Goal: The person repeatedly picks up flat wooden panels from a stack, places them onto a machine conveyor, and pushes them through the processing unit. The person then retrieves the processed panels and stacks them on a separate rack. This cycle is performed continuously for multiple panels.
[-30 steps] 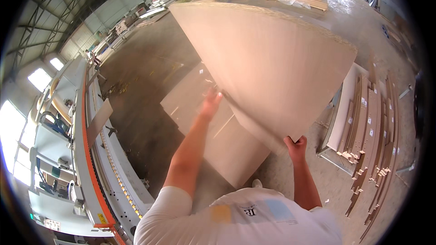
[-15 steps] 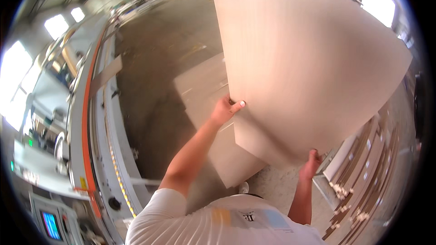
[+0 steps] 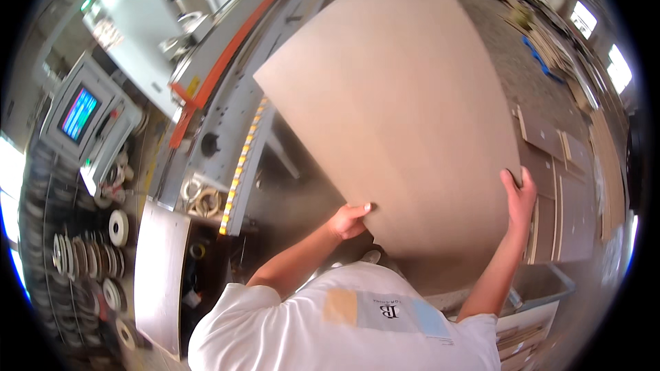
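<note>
A large light-brown board is held up in front of me, tilted, its far left corner over the bed of the long machine. At its near left edge my left hand is closed, the thumb on the top face and the fingers underneath. My right hand grips the right edge, thumb on top, with its other fingers partly hidden by the board. The machine has an orange rail along its length and a strip of yellow rollers along its near side.
A control panel with a lit screen stands at the left. Below it are several rolls of edging tape on a rack. A white panel stands upright near the machine's end. Stacked boards lie at the right, with more piles farther back.
I have turned left with the board, so the machine and control panel now stand nearer the middle. The board has swung toward the machine's bed. Both hands keep their hold.
</note>
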Available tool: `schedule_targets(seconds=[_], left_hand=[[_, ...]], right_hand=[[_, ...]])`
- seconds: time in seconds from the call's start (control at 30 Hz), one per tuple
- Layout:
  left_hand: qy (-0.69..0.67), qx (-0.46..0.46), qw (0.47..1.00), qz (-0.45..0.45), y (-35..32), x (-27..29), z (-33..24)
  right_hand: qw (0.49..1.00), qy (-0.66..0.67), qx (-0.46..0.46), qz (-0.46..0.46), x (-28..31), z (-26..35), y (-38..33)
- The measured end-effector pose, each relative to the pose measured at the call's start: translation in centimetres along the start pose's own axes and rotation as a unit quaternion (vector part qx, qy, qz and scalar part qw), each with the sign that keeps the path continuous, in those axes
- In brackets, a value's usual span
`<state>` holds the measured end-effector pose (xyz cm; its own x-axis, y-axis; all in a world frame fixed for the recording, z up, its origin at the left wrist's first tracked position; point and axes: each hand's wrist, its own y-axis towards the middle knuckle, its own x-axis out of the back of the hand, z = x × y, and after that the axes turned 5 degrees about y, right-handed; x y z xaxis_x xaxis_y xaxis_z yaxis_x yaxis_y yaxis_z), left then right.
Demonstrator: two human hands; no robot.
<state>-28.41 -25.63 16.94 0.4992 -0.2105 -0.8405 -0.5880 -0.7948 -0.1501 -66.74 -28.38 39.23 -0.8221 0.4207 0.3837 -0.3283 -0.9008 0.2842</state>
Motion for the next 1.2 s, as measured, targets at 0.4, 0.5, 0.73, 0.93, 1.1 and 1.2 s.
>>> schedule_targets(seconds=[0.4, 0.5, 0.73, 0.93, 1.1, 1.2], left_hand=[[-0.043, -0.076, 0.984, -0.153, -20.1, 10.1, 3.0], [-0.052, -0.117, 0.976, -0.177, -22.3, 11.2, 2.4], [-0.168, -0.146, 0.952, -0.212, -26.7, 18.1, 3.4], [-0.137, -0.199, 0.934, -0.262, -28.4, 22.4, 3.7], [-0.145, -0.2, 0.902, -0.355, -28.7, 22.4, -0.5], [-0.146, -0.211, 0.876, -0.409, -29.4, 22.7, -1.1]], right_hand=[[0.952, -0.183, 0.079, 0.231, -26.3, -8.9, -5.0], [0.961, -0.243, -0.017, 0.127, -23.3, -15.8, -12.0], [0.895, -0.03, -0.426, 0.127, -12.6, -25.8, -30.5], [0.854, 0.25, -0.455, 0.04, -19.1, -22.6, -31.6], [0.831, 0.29, -0.466, 0.09, -21.4, -26.8, -31.0], [0.827, 0.275, -0.454, 0.185, -22.4, -22.9, -30.3]])
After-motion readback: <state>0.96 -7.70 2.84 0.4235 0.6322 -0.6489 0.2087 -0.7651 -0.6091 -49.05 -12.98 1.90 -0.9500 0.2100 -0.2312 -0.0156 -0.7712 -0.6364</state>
